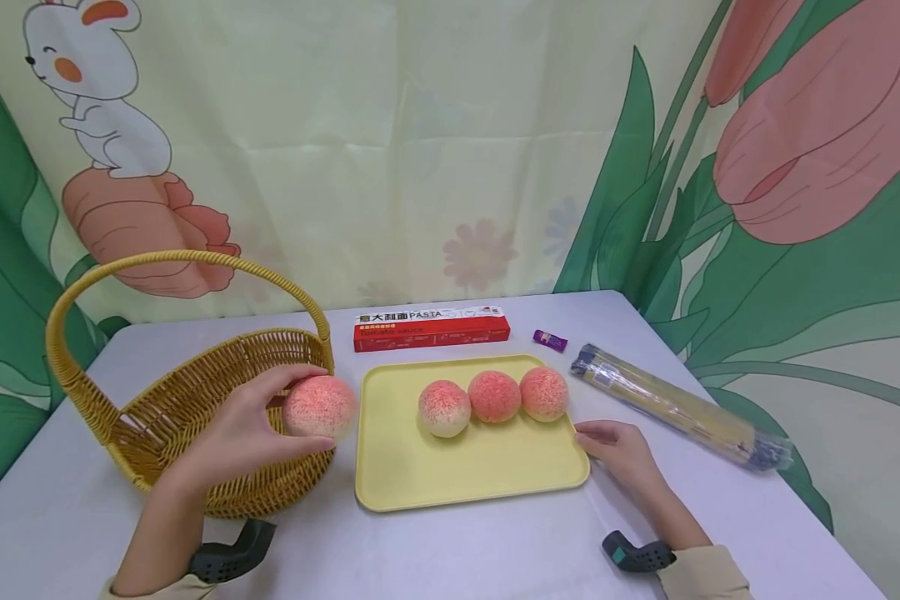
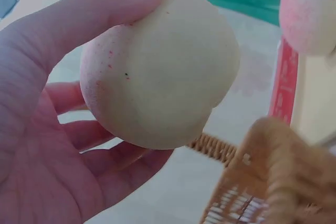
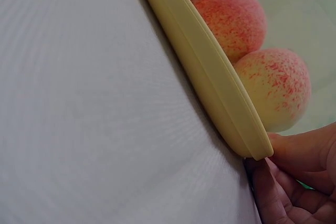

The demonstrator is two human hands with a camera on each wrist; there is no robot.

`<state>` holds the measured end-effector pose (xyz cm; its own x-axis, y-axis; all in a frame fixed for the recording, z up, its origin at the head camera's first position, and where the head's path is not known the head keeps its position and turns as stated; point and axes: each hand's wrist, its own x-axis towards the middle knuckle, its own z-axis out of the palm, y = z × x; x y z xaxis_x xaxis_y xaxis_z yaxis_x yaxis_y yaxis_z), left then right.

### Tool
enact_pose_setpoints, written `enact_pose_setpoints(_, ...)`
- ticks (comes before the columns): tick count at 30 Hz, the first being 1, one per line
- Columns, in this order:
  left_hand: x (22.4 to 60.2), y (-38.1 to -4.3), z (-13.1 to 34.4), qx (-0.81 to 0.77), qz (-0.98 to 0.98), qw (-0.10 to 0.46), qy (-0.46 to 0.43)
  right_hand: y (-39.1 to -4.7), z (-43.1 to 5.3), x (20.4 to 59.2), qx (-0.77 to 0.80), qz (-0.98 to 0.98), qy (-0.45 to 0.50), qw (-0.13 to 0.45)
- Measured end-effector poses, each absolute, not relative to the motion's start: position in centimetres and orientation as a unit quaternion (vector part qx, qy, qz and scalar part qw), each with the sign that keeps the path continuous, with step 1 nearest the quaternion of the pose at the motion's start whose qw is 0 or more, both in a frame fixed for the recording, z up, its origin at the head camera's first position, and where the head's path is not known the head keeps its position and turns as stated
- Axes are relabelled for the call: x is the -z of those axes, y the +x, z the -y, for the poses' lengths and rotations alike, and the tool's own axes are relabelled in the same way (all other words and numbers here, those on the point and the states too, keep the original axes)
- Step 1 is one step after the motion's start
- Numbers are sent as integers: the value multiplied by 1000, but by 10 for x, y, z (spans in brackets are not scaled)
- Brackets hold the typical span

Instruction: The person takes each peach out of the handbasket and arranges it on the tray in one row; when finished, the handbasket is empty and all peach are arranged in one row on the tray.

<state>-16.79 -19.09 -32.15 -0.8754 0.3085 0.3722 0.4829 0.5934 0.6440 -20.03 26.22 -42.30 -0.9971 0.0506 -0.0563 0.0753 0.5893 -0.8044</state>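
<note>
My left hand (image 1: 243, 425) grips a pink and cream peach (image 1: 320, 407) between thumb and fingers, over the right side of a wicker basket (image 1: 165, 400). In the left wrist view the pale underside of the held peach (image 2: 168, 66) faces the camera. Three more peaches, the nearest to the left hand being a speckled peach (image 1: 445, 410), sit in a row on a yellow tray (image 1: 465, 475). At the tray's right edge my right hand (image 1: 625, 454) pinches the rim. The right wrist view shows its thumb above the tray rim (image 3: 257, 145) and fingers below.
Behind the tray lies a red and white pasta box (image 1: 431, 331). A small purple packet (image 1: 550, 340) is right of it, and a long clear-wrapped pack (image 1: 675, 408) slants along the right side. The basket's tall handle (image 1: 187, 257) arches up at the left. A printed curtain (image 1: 330, 167) hangs behind the table.
</note>
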Motion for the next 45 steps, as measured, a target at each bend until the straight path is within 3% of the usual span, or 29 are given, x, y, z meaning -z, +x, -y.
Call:
enact_pose_setpoints(27,368,-178,130,483,846,22,-223,-201,-262,423,455,-889,45,14)
enact_pose_setpoints(45,400,-176,117,447,875,20,-186,-201,-262,423,452,-891,42,12)
